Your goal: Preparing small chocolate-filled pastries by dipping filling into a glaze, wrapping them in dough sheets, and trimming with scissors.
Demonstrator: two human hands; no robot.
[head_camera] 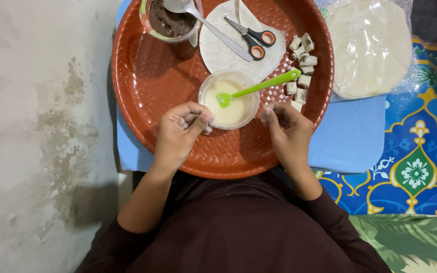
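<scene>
Hands meet at the near rim of a clear plastic bowl of pale, creamy liquid, which sits just below the middle of a round, woven-pattern red-brown tray. A green silicone brush lies in the bowl, its head in the liquid and its handle pointing out toward 2 o'clock.

At 3 o'clock on the tray, a cluster of small rolled pieces with dark filling is already finished. At 12 o'clock a thin round pastry sheet lies flat with orange-handled scissors on it, and at 11 o'clock a tub of chocolate spread holds a metal spoon. Off the tray at 2 o'clock, a stack of pastry sheets in clear plastic looks untouched, so I judge the rolling only partly done, with much wrapper left.

The left hand sits at 7 o'clock from the bowl, fingers curled in with the thumb pressed against the fingertips; whether something small is pinched there I cannot tell. The right hand sits at 5 o'clock, knuckles up, fingers likewise bent inward; its hold is hidden. Both forearms run back toward the body in dark sleeves, wrists resting low over the tray's near edge.

A light blue mat lies under the tray; beyond it, a patterned blue cloth.
</scene>
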